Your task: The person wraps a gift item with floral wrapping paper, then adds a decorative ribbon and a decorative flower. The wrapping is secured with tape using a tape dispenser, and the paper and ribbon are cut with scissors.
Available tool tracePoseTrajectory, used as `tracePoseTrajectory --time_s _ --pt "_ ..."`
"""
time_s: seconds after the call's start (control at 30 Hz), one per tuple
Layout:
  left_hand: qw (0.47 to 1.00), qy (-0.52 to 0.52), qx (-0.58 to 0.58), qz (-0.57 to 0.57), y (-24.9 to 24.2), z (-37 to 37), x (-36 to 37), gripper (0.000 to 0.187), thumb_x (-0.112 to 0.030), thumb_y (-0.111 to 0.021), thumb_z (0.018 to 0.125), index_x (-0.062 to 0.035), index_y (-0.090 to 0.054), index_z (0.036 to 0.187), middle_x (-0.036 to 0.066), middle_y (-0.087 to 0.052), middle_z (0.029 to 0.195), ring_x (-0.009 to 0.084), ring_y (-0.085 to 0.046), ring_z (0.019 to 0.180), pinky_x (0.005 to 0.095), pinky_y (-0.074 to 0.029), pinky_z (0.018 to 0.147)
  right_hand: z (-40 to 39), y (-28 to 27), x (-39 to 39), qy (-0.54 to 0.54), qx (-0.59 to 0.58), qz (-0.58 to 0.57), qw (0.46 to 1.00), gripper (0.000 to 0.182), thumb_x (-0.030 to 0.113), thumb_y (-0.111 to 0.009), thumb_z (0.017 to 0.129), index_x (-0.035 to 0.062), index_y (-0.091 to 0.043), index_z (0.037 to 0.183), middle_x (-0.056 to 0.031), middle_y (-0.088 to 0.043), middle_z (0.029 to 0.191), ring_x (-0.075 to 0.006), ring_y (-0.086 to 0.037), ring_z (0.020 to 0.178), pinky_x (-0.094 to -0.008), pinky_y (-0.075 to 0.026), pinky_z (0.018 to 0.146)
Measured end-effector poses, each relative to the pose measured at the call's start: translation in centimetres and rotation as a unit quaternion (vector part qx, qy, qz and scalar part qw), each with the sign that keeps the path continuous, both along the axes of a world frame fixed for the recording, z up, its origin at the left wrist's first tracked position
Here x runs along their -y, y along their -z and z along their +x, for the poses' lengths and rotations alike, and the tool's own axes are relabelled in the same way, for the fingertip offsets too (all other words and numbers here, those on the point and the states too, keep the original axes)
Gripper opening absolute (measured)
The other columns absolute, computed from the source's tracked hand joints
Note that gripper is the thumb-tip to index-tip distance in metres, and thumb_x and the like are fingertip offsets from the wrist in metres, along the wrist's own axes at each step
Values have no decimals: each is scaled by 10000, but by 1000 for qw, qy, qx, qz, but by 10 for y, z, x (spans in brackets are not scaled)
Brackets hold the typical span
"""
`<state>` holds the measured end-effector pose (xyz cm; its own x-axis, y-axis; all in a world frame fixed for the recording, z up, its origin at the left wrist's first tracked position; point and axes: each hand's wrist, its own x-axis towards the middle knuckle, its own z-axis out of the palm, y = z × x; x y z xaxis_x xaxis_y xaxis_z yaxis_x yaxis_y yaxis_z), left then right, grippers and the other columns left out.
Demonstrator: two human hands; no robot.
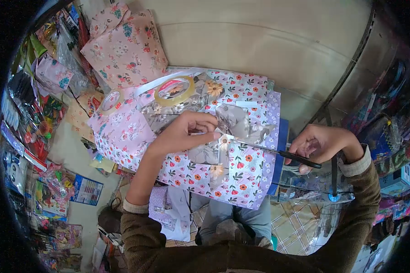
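Note:
My right hand (319, 144) is closed around the black handles of a pair of scissors (300, 159). Their blades reach left across the paper, the tips close to my left fingers. My left hand (184, 132) pinches a small white strip (222, 133) beside those tips; whether it is tape or paper is hard to see. Under both lies grey floral wrapping paper (198, 154) with orange-yellow flowers, folded in places. It rests on white wrapping paper (248, 173) printed with red and orange flowers. A wide roll of clear tape (188, 96) lies just beyond my left hand.
A second tape roll (111, 101) lies at the left, near a pink floral wrapped package (127, 50). Lilac sheets (273, 118) stick out at the right edge of the pile. Packaged goods (52, 191) crowd the left side, and more line the right.

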<state>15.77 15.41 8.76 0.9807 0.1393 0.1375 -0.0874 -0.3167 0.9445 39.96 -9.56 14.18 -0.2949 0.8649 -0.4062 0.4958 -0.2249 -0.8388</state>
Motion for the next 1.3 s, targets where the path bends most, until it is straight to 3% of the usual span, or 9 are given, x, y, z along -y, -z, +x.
tracePoseTrajectory --time_s 0.13,0.23,0.33,0.43,0.7,0.8,1.0,1.3 --pt "1000 0 3 -8 1 0 1 151 -35 -677 831 20 -599 948 -46 -577 772 -8 -505 750 177 -432 692 0 0 -1 4 -17 13 1000 299 121 -731 797 4 -656 1062 98 -439 596 -2 -350 539 -195 -279 482" --pt "1000 0 3 -10 1 0 1 145 -37 -677 831 20 -599 940 -46 -575 770 -9 -501 747 176 -429 690 1 -3 -2 21 -25 -16 999 350 71 -770 759 -6 -657 1080 81 -513 653 4 -398 593 -179 -310 517" --pt "1000 -2 0 -8 0 0 1 137 -39 -675 832 18 -598 929 -48 -570 768 -10 -497 744 175 -428 691 1 -2 -3 9 -6 0 1000 332 64 -776 752 -5 -668 1058 86 -504 644 3 -390 586 -183 -301 509" --pt "1000 -1 -2 -8 0 0 1 132 -42 -674 834 18 -594 921 -49 -568 769 -10 -494 743 177 -429 690 0 -1 -2 9 -9 27 1000 285 121 -750 784 1 -670 1030 98 -411 585 -5 -327 536 -208 -244 470" --pt "1000 2 4 1 -1 0 2 132 -53 -675 838 16 -591 913 -50 -562 774 -10 -489 746 177 -430 694 2 -2 -4 1 -12 19 1000 282 114 -744 785 0 -670 1032 102 -408 588 -5 -334 542 -198 -249 472" --pt "1000 -6 14 -10 -2 0 4 127 -78 -680 831 3 -582 827 -51 -541 737 -4 -458 703 178 -380 622 3 1 -4 11 -36 15 999 276 93 -736 785 2 -670 1038 103 -408 593 -5 -337 544 -197 -252 474" --pt "1000 -4 14 -8 -4 1 6 147 -92 -678 837 -7 -567 792 -55 -531 717 -3 -452 696 178 -379 620 3 6 -6 17 -48 2 999 282 61 -730 779 5 -667 1049 98 -420 612 -4 -343 556 -195 -270 484" --pt "1000 -2 8 -5 -4 1 5 147 -90 -681 836 -4 -567 801 -54 -536 730 -6 -454 704 178 -383 624 2 6 -7 6 -40 9 999 290 38 -692 784 -5 -654 1068 89 -470 640 -2 -373 577 -188 -302 496"
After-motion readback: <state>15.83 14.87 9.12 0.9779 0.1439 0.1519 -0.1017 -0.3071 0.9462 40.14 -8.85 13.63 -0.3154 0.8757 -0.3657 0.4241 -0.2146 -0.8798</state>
